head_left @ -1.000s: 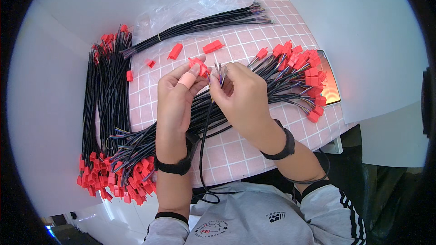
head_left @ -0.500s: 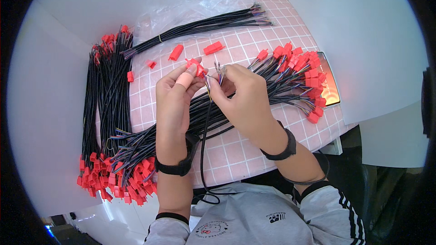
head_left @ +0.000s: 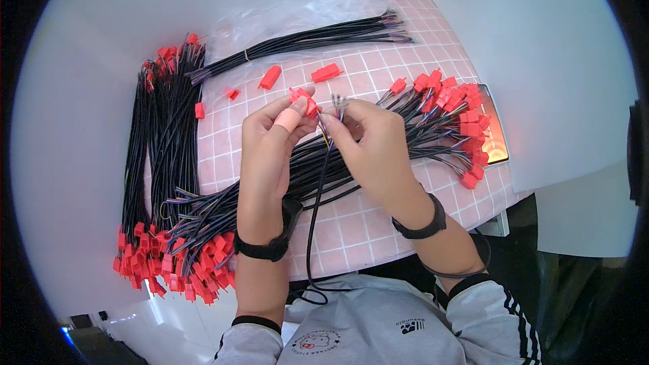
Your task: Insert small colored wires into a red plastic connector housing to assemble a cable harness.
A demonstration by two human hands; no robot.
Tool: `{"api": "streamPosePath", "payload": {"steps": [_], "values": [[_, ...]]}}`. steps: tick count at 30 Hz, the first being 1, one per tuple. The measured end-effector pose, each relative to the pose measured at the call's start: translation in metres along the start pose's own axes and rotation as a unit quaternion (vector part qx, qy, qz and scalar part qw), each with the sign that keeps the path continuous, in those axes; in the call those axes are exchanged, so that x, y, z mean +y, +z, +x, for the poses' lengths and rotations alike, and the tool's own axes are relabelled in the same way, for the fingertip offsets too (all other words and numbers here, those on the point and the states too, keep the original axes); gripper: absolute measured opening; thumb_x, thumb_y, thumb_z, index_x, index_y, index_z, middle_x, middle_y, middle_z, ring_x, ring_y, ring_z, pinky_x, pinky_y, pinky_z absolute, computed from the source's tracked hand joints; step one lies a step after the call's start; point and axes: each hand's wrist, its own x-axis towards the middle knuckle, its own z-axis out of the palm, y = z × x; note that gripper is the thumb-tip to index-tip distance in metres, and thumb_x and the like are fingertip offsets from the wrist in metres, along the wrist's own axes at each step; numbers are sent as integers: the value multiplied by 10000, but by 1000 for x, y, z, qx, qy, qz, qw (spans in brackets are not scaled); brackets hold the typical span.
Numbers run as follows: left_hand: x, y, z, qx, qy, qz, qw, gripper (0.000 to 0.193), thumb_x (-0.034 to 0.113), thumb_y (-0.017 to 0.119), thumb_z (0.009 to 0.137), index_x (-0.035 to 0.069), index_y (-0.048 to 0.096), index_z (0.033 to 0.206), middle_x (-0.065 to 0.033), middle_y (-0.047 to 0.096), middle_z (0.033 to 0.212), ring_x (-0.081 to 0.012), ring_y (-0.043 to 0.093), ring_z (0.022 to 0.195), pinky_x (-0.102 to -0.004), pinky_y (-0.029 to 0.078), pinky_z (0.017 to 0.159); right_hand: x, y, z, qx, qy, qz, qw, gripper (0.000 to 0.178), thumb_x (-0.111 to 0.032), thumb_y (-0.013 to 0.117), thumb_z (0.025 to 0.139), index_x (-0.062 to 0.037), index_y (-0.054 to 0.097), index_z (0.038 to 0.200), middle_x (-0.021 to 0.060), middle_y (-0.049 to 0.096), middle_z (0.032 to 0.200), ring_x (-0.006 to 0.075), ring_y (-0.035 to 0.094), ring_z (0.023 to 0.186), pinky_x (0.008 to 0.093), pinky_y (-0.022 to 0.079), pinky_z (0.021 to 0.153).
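Note:
My left hand (head_left: 270, 138) pinches a small red plastic connector housing (head_left: 303, 100) between thumb and fingers; a light-coloured band covers the thumb. Close on its right, my right hand (head_left: 372, 138) grips thin coloured wires (head_left: 326, 130) at the end of a black cable (head_left: 314, 213). One wire reaches up to the housing's lower right end; whether it sits inside cannot be made out. Other wire ends with metal tips (head_left: 339, 103) stick up beside my right fingers. The cable hangs down to my lap. Under both hands lies a thick bundle of black cables (head_left: 304, 169).
Red connectors (head_left: 466, 105) cap the bundle's right end, beside a phone (head_left: 495, 135). More capped cables (head_left: 165, 135) stand in a pile at the left. Uncapped cables (head_left: 304, 37) lie at the back on clear plastic (head_left: 270, 0). Loose red housings (head_left: 327, 72) rest on the checked cloth (head_left: 351, 230).
The whole view has shifted slightly. Both hands keep their hold on the housing and the wires, with little movement between them.

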Motion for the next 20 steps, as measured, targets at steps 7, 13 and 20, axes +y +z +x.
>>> {"api": "streamPosePath", "payload": {"steps": [7,13,20], "values": [[0,-7,3,26,-15,-48,998,249,127,538,805,-71,560,954,-76,587,782,-115,557,680,-225,456,659,0,-8,8,-75,128,299,943,148,-111,566,794,27,610,825,58,609,764,82,550,669,215,439,575],[2,-7,3,28,-16,-67,997,244,143,540,801,-59,561,935,-92,589,802,-134,562,706,-252,455,695,1,-8,7,-105,194,442,869,158,-130,531,822,12,600,832,55,598,828,83,531,755,219,419,678],[1,-9,4,-13,-19,-91,996,222,143,542,795,-50,556,903,-111,595,835,-180,586,811,-271,458,736,10,-14,7,-195,214,526,800,206,-183,534,821,11,581,870,68,591,843,142,537,812,293,384,790]]}}
